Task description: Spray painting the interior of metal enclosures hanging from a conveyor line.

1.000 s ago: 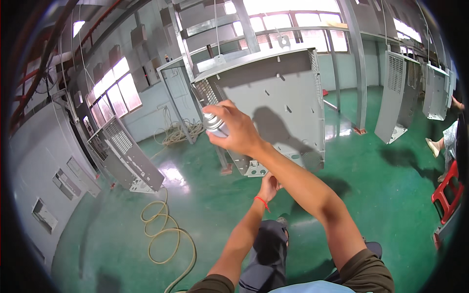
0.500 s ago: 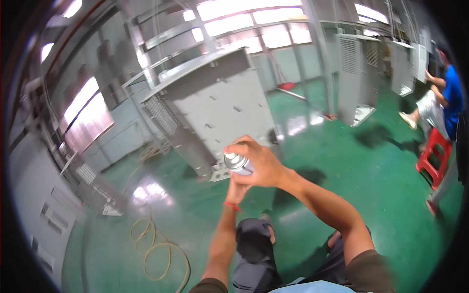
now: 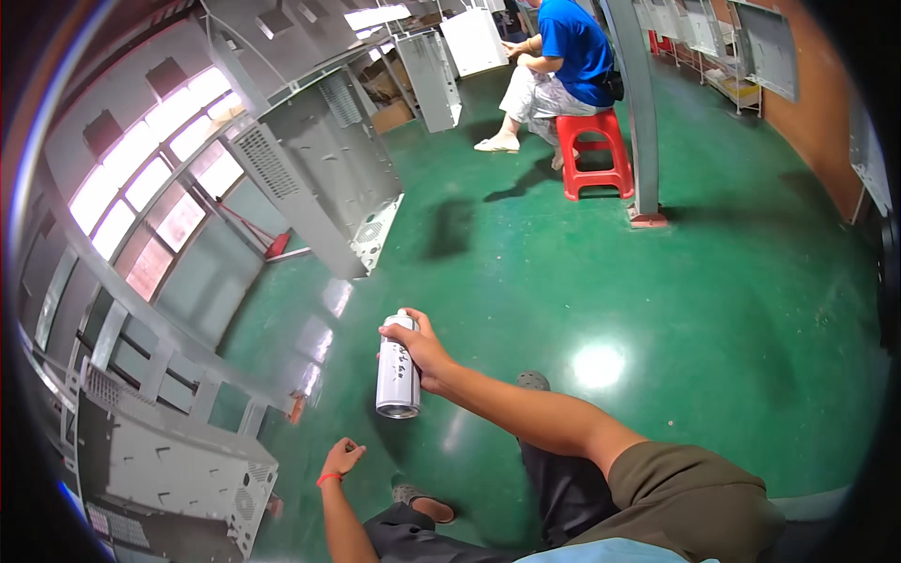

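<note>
At the lower edge, nearest, are a light blue garment (image 3: 615, 552), a brown sleeve (image 3: 685, 502) and dark trousers (image 3: 565, 483). The left hand (image 3: 343, 457), with a red band (image 3: 328, 479) at its wrist, is low and left of centre; its fingers are bent, and I cannot tell whether its grip is apart or together. Near the centre, the right hand (image 3: 427, 349) has its grip clamped on a white spray can (image 3: 396, 385), which is nearly upright above the green floor (image 3: 563, 281), dark marks on its side. A grey metal casing (image 3: 169, 460) with pegs and a perforated end fills the lower left. Farther off, another casing (image 3: 324, 159) stands tilted in the upper left, a red dustpan (image 3: 278, 246) near it. At upper centre-right, a person in a blue shirt (image 3: 572, 52) sits on a red stool (image 3: 596, 155), just left of a grey column (image 3: 633, 113). Bright windows (image 3: 160, 155) line the upper-left wall.
</note>
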`<state>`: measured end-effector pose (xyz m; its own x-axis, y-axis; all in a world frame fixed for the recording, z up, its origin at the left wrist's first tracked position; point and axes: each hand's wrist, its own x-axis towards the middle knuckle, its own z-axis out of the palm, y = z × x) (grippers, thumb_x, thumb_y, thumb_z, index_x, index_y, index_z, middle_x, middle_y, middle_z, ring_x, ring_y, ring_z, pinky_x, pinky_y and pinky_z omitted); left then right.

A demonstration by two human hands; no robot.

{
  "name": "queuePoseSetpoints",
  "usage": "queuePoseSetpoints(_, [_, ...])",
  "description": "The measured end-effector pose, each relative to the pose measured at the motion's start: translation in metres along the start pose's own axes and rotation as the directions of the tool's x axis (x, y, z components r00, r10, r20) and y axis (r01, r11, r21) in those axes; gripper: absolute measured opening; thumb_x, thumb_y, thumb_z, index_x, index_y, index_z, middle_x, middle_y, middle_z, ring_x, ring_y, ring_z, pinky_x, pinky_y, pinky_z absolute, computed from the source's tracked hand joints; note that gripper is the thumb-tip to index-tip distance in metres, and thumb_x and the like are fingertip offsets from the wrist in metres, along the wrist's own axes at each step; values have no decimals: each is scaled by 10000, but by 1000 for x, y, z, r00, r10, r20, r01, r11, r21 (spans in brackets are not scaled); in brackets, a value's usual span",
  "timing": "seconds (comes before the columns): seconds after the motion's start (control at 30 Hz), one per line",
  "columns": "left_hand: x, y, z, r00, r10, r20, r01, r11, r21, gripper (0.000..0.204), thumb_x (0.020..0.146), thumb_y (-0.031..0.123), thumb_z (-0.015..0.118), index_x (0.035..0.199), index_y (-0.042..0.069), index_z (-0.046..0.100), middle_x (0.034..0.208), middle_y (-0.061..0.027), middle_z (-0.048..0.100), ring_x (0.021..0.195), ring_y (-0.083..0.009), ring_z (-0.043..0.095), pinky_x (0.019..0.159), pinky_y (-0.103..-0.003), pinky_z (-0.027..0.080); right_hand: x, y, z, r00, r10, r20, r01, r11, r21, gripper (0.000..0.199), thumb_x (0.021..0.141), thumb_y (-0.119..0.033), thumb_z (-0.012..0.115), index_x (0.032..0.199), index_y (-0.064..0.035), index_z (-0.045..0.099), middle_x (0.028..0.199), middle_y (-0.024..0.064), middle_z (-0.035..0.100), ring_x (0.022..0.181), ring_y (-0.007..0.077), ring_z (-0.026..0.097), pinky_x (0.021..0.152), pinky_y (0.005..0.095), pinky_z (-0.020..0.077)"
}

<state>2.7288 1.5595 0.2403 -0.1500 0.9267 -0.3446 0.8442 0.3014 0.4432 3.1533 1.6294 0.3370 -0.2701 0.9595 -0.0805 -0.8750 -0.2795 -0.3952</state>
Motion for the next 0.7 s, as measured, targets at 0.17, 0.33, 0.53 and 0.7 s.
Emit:
queuePoseSetpoints(0.17, [4, 39, 44, 917, -247, 313, 248, 968, 36, 413, 954, 405, 746, 1169, 63, 660, 868, -27, 716, 769, -122, 670, 660, -273, 490, -13, -29, 2, 986, -141, 84, 147, 987, -66, 786, 905, -158, 786, 1513, -178, 289, 1024, 108, 618, 757, 226, 716, 624, 402, 632])
queuePoseSetpoints(0.33, [18, 45, 42, 966, -118, 230, 156, 976, -153, 406, 982, 406, 710, 1247, 102, 659, 857, -14, 708, 742, -86, 642, 636, -242, 443, -7, -40, 0, 988, -114, 104, 116, 993, -16, 775, 919, -112, 741, 1523, -191, 262, 1046, 137, 618, 751, 264, 731, 626, 424, 644])
queuePoseSetpoints(0.53, [31, 69, 50, 930, -274, 245, 293, 955, -45, 395, 985, 432, 687, 1249, 140, 648, 890, 8, 701, 782, -90, 641, 688, -270, 454, 7, -59, -14, 987, -128, 103, 133, 990, -51, 778, 914, -152, 757, 1518, -183, 267, 1061, 133, 617, 812, 268, 734, 680, 441, 663])
queuePoseSetpoints(0.7, [40, 63, 48, 910, -314, 269, 333, 942, -27, 480, 1001, 489, 647, 1351, 162, 610, 1073, -44, 743, 998, -136, 703, 937, -422, 519, 19, -60, -16, 988, -111, 111, 119, 991, -64, 777, 922, -168, 758, 1521, -184, 263, 1051, 132, 617, 815, 270, 733, 669, 437, 661])
